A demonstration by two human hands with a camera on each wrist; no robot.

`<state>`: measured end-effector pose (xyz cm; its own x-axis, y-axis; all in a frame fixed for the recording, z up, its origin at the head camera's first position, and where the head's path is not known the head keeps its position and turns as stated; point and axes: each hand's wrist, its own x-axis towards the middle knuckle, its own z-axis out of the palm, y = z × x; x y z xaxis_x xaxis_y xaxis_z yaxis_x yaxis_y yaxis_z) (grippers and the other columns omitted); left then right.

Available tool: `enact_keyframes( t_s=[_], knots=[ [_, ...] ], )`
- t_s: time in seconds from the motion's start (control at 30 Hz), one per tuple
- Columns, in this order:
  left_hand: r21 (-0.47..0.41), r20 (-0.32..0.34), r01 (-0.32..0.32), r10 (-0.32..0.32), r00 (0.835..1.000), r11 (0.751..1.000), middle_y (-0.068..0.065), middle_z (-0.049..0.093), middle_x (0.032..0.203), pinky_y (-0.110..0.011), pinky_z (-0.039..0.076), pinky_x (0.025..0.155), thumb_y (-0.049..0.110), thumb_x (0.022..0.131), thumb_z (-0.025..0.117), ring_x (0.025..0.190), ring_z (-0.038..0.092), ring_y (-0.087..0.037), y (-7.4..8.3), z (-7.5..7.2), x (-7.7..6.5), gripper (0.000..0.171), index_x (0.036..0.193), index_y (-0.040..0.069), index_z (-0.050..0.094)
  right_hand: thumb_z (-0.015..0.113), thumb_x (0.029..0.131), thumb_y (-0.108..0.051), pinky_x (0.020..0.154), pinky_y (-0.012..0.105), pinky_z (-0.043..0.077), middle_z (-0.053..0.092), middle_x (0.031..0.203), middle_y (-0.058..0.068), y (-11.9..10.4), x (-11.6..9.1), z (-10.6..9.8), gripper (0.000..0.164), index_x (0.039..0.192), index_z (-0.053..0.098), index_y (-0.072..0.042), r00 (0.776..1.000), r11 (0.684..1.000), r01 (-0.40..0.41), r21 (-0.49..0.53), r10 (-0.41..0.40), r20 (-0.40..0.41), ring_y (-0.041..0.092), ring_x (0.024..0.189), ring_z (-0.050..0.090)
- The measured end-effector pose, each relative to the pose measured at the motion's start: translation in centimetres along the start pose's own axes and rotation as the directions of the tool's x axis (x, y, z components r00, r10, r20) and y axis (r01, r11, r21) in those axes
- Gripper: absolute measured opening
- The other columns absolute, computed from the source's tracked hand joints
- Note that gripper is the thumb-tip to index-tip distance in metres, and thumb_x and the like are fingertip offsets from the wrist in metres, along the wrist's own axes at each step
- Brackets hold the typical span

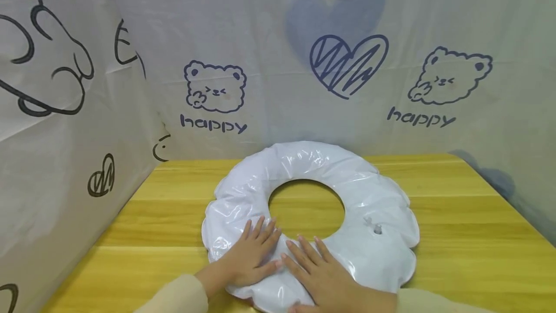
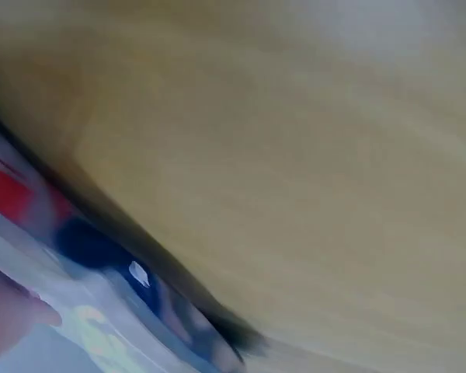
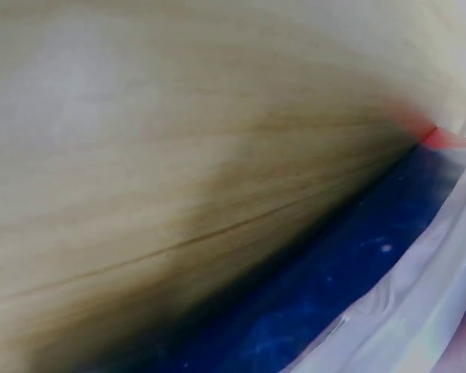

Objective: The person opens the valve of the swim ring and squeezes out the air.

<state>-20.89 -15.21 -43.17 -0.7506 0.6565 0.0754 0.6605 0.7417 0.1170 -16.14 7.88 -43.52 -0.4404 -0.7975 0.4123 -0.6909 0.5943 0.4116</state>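
A white inflatable swim ring (image 1: 304, 158) lies flat on the wooden table (image 1: 156, 235), puffed up with wrinkles along its seam. My left hand (image 1: 252, 257) rests on the near left part of the ring with its fingers spread. Beside it, my right hand (image 1: 326, 277) lies on the ring's near side, fingers stretched toward the hole. A small clear valve (image 1: 378, 229) sticks up on the ring's right side. Both wrist views show the ring's underside coloured: red and dark blue (image 2: 101, 252) in the left, mostly blue (image 3: 334, 256) in the right.
A pale cloth (image 1: 269, 62) printed with bears, hearts and the word "happy" hangs behind the table. More printed cloth (image 1: 56, 168) stands along the left side. Bare tabletop shows on both sides of the ring and through its hole.
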Motion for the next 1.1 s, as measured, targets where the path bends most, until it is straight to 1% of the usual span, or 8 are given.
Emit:
enact_keyframes(
  t_s=[0.07, 0.13, 0.23, 0.3, 0.43, 0.57, 0.87, 1.1],
  knots=[
    [-0.079, 0.045, -0.024, 0.027, 0.999, 0.997, -0.017, 0.012, 0.155, -0.067, 0.004, 0.107, 0.06, 0.092, 0.035, 0.14, 0.006, -0.045, 0.7, -0.1, -0.3, 0.08, 0.148, 0.006, 0.019, 0.024, 0.086, -0.073, 0.108, 0.047, -0.024, 0.041, 0.144, 0.015, -0.2, -0.2, -0.2, 0.084, 0.139, 0.042, -0.01, 0.998, 0.999, -0.048, -0.014, 0.048, 0.027, 0.031, 0.137, -0.027],
    [-0.096, 0.078, -0.032, 0.039, 0.996, 0.995, -0.016, 0.009, 0.156, -0.071, 0.004, 0.104, 0.069, 0.087, 0.033, 0.14, 0.006, -0.047, 1.2, 0.0, -0.4, 0.089, 0.149, 0.008, 0.014, 0.025, 0.083, -0.077, 0.11, 0.06, -0.01, 0.039, 0.145, 0.015, -0.4, -0.3, -0.4, 0.089, 0.14, 0.04, -0.01, 0.988, 0.992, -0.125, 0.01, 0.124, 0.087, 0.034, 0.14, -0.017],
    [-0.062, 0.111, -0.015, 0.022, 0.994, 0.998, -0.014, 0.005, 0.157, -0.074, 0.005, 0.101, 0.079, 0.08, 0.03, 0.139, 0.007, -0.049, 1.5, 0.4, -0.5, 0.1, 0.15, 0.01, 0.008, 0.03, 0.077, -0.082, 0.102, 0.071, 0.011, 0.032, 0.149, 0.016, -0.6, -0.3, -0.5, 0.098, 0.142, 0.035, -0.009, 0.95, 0.962, -0.254, 0.095, 0.23, 0.211, 0.042, 0.141, 0.005],
    [-0.034, 0.123, -0.011, 0.015, 0.992, 0.999, -0.014, 0.003, 0.157, -0.075, 0.005, 0.1, 0.081, 0.079, 0.029, 0.139, 0.007, -0.049, 1.6, 0.7, -0.5, 0.103, 0.15, 0.011, 0.008, 0.034, 0.075, -0.083, 0.096, 0.072, 0.023, 0.028, 0.151, 0.017, -0.5, -0.3, -0.5, 0.102, 0.143, 0.032, -0.007, 0.92, 0.934, -0.322, 0.156, 0.27, 0.284, 0.044, 0.138, 0.019],
    [0.028, 0.123, -0.011, 0.008, 0.992, 1.0, -0.015, 0.004, 0.157, -0.076, 0.004, 0.099, 0.082, 0.077, 0.03, 0.138, 0.006, -0.05, 1.7, 1.3, -0.2, 0.104, 0.15, 0.011, 0.009, 0.04, 0.075, -0.08, 0.097, 0.074, 0.017, 0.02, 0.153, 0.019, -0.4, -0.6, 0.1, 0.103, 0.145, 0.027, -0.006, 0.877, 0.877, -0.399, 0.27, 0.278, 0.393, 0.045, 0.139, 0.018],
    [0.124, 0.101, -0.02, 0.007, 0.995, 0.992, -0.015, 0.005, 0.156, -0.076, 0.006, 0.098, 0.083, 0.075, 0.032, 0.138, 0.007, -0.05, 1.7, 1.8, 0.0, 0.105, 0.15, 0.012, 0.011, 0.041, 0.076, -0.079, 0.099, 0.074, 0.011, 0.019, 0.153, 0.019, -0.3, -0.8, 0.7, 0.103, 0.146, 0.025, -0.005, 0.846, 0.842, -0.434, 0.321, 0.259, 0.466, 0.045, 0.14, 0.013],
    [0.265, 0.07, -0.009, -0.01, 0.997, 0.964, -0.014, 0.012, 0.156, -0.074, 0.011, 0.099, 0.082, 0.072, 0.042, 0.138, 0.014, -0.05, 2.2, 2.0, 0.2, 0.106, 0.149, 0.013, 0.018, 0.044, 0.076, -0.076, 0.1, 0.074, 0.006, 0.018, 0.153, 0.021, -0.3, -1.1, 1.5, 0.102, 0.145, 0.025, -0.003, 0.839, 0.818, -0.442, 0.367, 0.232, 0.493, 0.048, 0.139, 0.011],
    [0.242, 0.114, 0.001, -0.029, 0.993, 0.97, -0.011, 0.011, 0.157, -0.073, 0.009, 0.101, 0.081, 0.074, 0.04, 0.139, 0.012, -0.047, 2.3, 1.6, 0.3, 0.103, 0.15, 0.016, 0.017, 0.046, 0.078, -0.073, 0.099, 0.074, -0.001, 0.011, 0.154, 0.022, 0.1, -1.1, 1.5, 0.101, 0.146, 0.02, -0.002, 0.821, 0.759, -0.469, 0.451, 0.187, 0.539, 0.047, 0.14, 0.003]
  ],
)
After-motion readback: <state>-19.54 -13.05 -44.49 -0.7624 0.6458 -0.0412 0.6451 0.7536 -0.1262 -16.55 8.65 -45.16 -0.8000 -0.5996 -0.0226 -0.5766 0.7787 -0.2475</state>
